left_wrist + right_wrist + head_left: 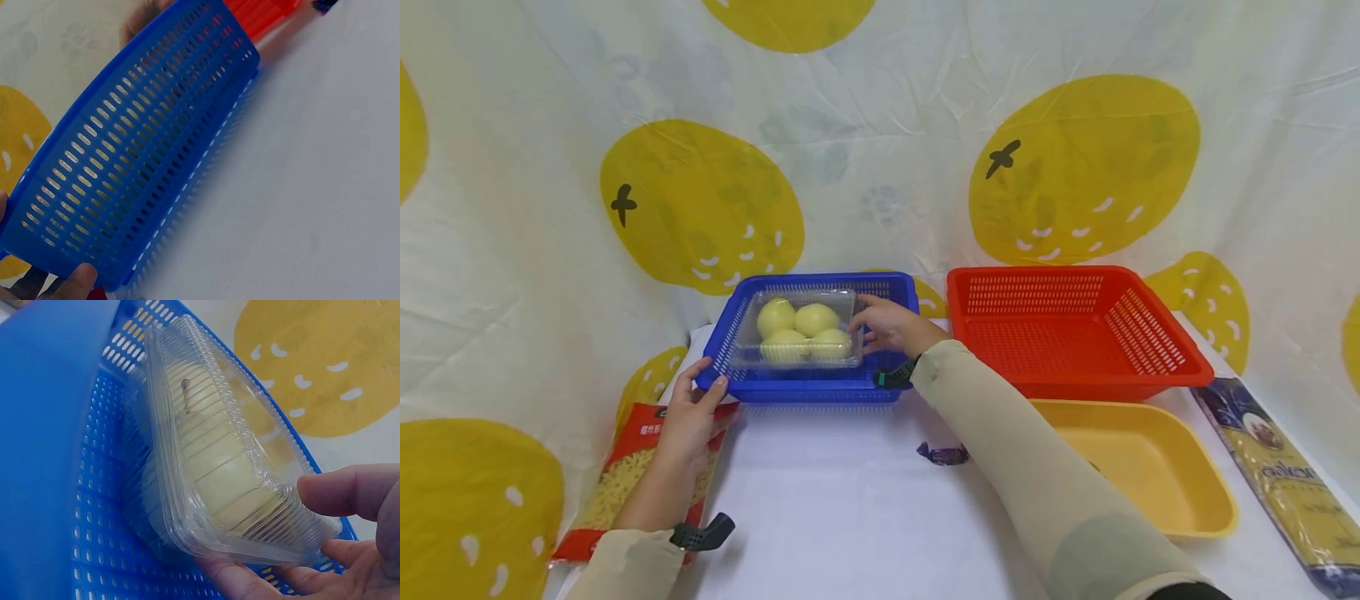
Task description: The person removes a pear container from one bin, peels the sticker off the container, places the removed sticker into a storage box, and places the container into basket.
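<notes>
A clear plastic clamshell box point(747, 343) of pale yellow-green pears point(817, 320) sits in the blue basket point(820, 392), tilted within its walls. My right hand point(889, 325) grips the box's right end. In the right wrist view the thumb point(340, 490) lies against the ribbed side, and the fingers point(240, 579) reach under the rim. At the basket's front left corner, my left hand point(688, 421) holds the blue plastic, thumb in front and fingers along the left side. The left wrist view has that thumb point(81, 278) right at the lower corner of the slotted wall.
To the right stands a red basket point(1075, 387), with a yellow tray point(1150, 475) in front of it. A purple-wrapped candy point(943, 454) lies on the white tablecloth point(820, 500). A red pasta bag point(643, 442) is under my left forearm; a blue-and-gold packet point(1277, 475) lies far right.
</notes>
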The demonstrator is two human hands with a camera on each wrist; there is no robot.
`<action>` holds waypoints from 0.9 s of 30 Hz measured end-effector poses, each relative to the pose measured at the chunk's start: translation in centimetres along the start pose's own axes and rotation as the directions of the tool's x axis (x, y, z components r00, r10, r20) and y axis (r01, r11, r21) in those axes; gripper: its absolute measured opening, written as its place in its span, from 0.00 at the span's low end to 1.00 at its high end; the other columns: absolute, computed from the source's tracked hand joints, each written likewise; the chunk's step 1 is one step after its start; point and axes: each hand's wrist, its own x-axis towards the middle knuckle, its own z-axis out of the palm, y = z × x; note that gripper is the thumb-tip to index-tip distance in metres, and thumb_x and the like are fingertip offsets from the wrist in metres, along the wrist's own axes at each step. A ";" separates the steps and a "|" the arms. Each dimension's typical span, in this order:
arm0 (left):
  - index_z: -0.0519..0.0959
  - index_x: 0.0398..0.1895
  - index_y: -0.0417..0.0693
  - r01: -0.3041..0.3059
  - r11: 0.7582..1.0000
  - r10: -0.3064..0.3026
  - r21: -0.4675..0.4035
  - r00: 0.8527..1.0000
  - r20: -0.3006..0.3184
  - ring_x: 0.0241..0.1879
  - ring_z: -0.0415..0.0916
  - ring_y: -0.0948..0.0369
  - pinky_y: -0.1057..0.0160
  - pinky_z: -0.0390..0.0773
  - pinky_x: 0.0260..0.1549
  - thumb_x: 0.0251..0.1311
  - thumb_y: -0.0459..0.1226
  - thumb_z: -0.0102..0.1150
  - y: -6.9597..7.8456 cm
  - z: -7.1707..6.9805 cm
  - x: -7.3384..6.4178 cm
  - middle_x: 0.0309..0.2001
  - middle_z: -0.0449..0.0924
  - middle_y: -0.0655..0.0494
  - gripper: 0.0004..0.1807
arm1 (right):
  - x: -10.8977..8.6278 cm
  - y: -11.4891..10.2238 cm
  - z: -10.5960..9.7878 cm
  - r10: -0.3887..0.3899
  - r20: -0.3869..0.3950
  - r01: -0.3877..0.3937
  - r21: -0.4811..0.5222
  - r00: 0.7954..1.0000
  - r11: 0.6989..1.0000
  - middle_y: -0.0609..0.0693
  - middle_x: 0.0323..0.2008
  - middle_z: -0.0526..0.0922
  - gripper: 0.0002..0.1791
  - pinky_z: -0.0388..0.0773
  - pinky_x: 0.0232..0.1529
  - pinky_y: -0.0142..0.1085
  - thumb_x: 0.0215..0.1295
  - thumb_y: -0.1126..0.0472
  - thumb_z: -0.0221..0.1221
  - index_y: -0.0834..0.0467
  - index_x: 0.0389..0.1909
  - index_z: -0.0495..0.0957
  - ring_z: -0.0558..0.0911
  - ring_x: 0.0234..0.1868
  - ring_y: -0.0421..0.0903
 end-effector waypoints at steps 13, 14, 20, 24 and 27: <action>0.56 0.86 0.72 -0.009 1.000 0.009 0.017 1.000 0.002 0.76 0.65 0.47 0.49 0.79 0.65 0.82 0.45 0.55 0.3 0.1 -0.2 0.84 0.56 0.48 0.35 | -1.5 -0.6 0.2 -0.090 -0.095 0.092 0.023 0.991 0.995 0.55 0.85 0.54 0.44 0.67 0.74 0.63 0.76 0.67 0.59 0.50 0.87 0.51 0.61 0.80 0.67; 0.56 0.86 0.72 -0.010 1.000 0.010 0.018 1.000 0.000 0.76 0.65 0.47 0.48 0.78 0.65 0.82 0.45 0.55 0.4 0.1 -0.2 0.84 0.55 0.48 0.35 | -1.8 -0.8 0.2 -0.098 -0.111 0.101 0.024 0.989 0.995 0.55 0.85 0.54 0.43 0.67 0.75 0.62 0.76 0.65 0.60 0.51 0.87 0.52 0.60 0.80 0.67; 0.55 0.86 0.70 -0.021 0.999 0.022 0.026 1.000 -0.010 0.76 0.65 0.46 0.47 0.77 0.66 0.82 0.44 0.54 0.7 0.3 -0.3 0.84 0.54 0.46 0.35 | -3.4 -1.8 0.0 -0.127 -0.131 0.144 0.125 0.983 0.982 0.60 0.84 0.55 0.42 0.63 0.77 0.61 0.76 0.63 0.61 0.56 0.85 0.54 0.60 0.80 0.69; 0.54 0.87 0.69 -0.019 0.999 0.020 0.050 1.000 -0.016 0.75 0.65 0.46 0.47 0.76 0.67 0.83 0.44 0.53 0.8 0.5 -0.5 0.83 0.53 0.44 0.35 | -4.7 -2.3 -0.7 -0.129 -0.106 0.149 0.208 0.986 0.967 0.63 0.84 0.52 0.37 0.64 0.77 0.60 0.78 0.62 0.59 0.58 0.82 0.56 0.61 0.79 0.70; 0.53 0.87 0.68 -0.025 0.997 0.026 0.068 1.000 -0.013 0.76 0.64 0.47 0.48 0.74 0.69 0.83 0.44 0.53 0.9 0.5 -0.7 0.84 0.52 0.44 0.36 | -5.8 -2.6 -1.3 -0.128 -0.086 0.146 0.241 0.988 0.960 0.62 0.85 0.50 0.35 0.64 0.78 0.58 0.79 0.59 0.58 0.59 0.81 0.59 0.59 0.80 0.70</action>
